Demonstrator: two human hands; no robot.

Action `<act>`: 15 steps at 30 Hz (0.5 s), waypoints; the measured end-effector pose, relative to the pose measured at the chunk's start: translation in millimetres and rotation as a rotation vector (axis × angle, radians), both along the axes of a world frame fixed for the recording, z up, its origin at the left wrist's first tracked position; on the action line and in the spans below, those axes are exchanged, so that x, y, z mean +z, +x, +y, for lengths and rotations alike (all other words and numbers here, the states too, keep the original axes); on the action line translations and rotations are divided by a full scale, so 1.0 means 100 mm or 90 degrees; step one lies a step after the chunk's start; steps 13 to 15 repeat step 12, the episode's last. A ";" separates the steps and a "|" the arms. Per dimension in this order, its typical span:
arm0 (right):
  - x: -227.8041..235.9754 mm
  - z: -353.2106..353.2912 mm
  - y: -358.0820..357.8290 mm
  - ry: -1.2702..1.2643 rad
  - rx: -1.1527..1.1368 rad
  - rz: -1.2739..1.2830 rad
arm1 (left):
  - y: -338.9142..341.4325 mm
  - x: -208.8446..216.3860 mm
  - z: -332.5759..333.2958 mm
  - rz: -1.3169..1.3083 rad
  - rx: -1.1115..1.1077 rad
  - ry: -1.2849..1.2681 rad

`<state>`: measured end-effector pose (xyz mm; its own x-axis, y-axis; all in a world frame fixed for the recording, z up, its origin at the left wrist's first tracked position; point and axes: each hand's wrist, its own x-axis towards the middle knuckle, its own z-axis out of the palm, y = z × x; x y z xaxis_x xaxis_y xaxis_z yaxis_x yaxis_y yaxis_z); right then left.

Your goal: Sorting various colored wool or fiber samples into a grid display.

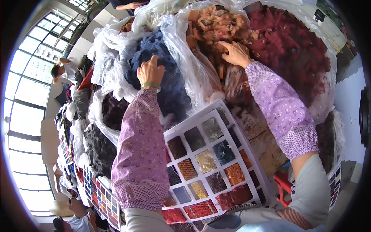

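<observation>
My left hand (150, 72), with a bangle at its wrist, is over a heap of dark blue fibre (158, 46) in a clear plastic bag. Its fingers are curled, the index finger standing out a little; whether any fibre is in them I cannot make out. To the right, my right hand (236, 54) reaches to the orange-brown fibre (220, 27), index finger and thumb stretched apart, nothing visible between them. Below both hands lies a white sample board (181, 154) with rows of coloured fibre and textile swatches. Purple flowered sleeve covers are on my forearms.
Dark red fibre (288, 50) fills a bag at the right. Grey-black fibre (98, 145) and crumpled plastic (112, 54) are at the left, with more swatch boards (101, 201). A red stool (283, 188) stands lower right. Other people (68, 71) are by the windows.
</observation>
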<state>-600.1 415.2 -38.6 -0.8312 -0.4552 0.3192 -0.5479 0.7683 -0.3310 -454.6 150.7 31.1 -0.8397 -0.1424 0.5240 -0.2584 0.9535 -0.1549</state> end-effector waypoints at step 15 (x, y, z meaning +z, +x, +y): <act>0.06 -0.16 -0.44 -0.162 0.103 0.207 | 1.46 0.72 -0.74 -0.038 0.200 0.300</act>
